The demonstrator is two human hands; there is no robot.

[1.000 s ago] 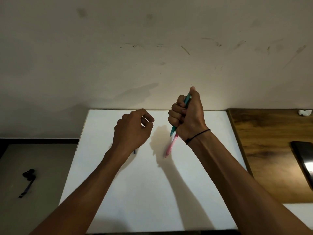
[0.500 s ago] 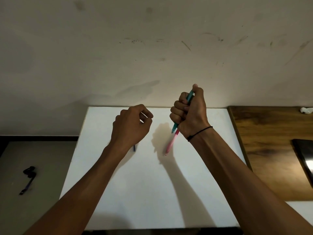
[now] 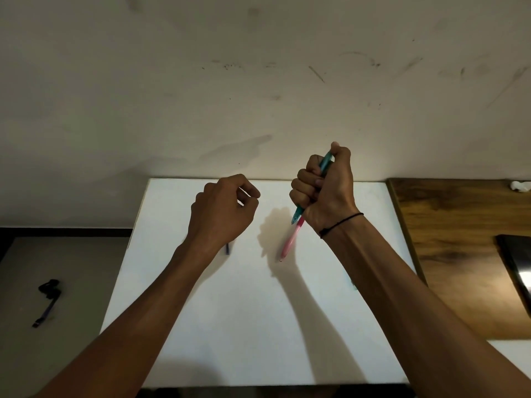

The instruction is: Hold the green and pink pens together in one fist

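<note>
1. The stained, scuffed off-white wall [image 3: 258,81] fills the whole upper half of what I see, rising straight behind the table's far edge.
2. The flat white rectangular tabletop [image 3: 244,326] lies below my arms, its far edge against the wall.
3. The dark brown wooden board [image 3: 459,239] sits to the right of the white top, touching its right edge; a glossy black flat slab [image 3: 517,271] lies on it at the right border, and a small crumpled white scrap [image 3: 520,185] rests at its far corner.
4. The grey floor [image 3: 57,311] shows to the left of the table, with a small black strap with a clip [image 3: 47,300] lying on it, well apart from the table.
5. My right hand [image 3: 324,191] is raised above the far part of the white top, fingers curled tight into a fist round a teal plastic pen [image 3: 321,175]; my thumb presses on its upper end and its tip pokes out below my palm. A thin black thread band [image 3: 342,224] circles that wrist.
6. My left hand [image 3: 224,208] hangs above the tabletop near the right one but apart from it, fingers curled inward with thumb and forefinger tips close together; I cannot tell whether they pinch anything.
7. A pink plastic pen [image 3: 290,242] lies slanted on the white top, just below the teal pen's tip, its upper end hidden behind my right wrist.
8. A short dark blue sliver [image 3: 228,249] peeks out on the tabletop from under my left wrist, too small to identify.
</note>
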